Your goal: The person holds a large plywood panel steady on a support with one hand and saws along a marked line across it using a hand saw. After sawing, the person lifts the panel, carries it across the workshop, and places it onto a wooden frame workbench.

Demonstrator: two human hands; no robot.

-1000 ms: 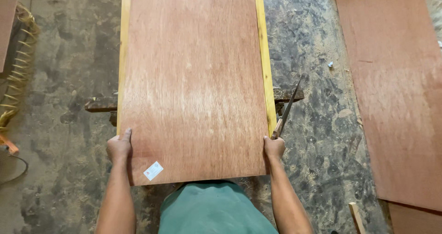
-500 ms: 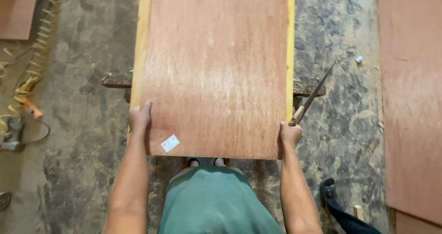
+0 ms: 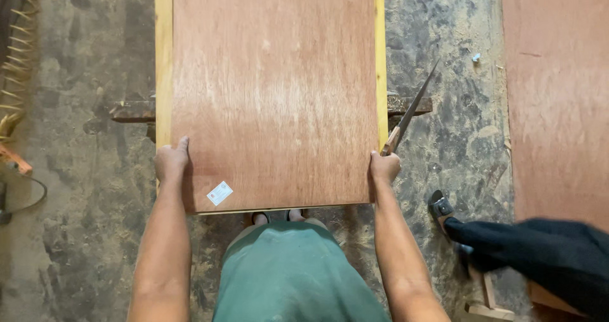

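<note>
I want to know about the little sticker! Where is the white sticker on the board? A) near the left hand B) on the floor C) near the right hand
A: the sticker sits on the board by its near corner, beside the left hand.

There is a single view, from a camera worn on the person's head. It looks almost straight down past the chest onto the plywood sheet (image 3: 273,94), which fills the upper middle of the frame. It sits close enough that both forearms reach in from the bottom edge, the left hand (image 3: 171,161) and right hand (image 3: 384,167) at the sheet's near corners, with concrete floor (image 3: 82,189) on either side.
</note>
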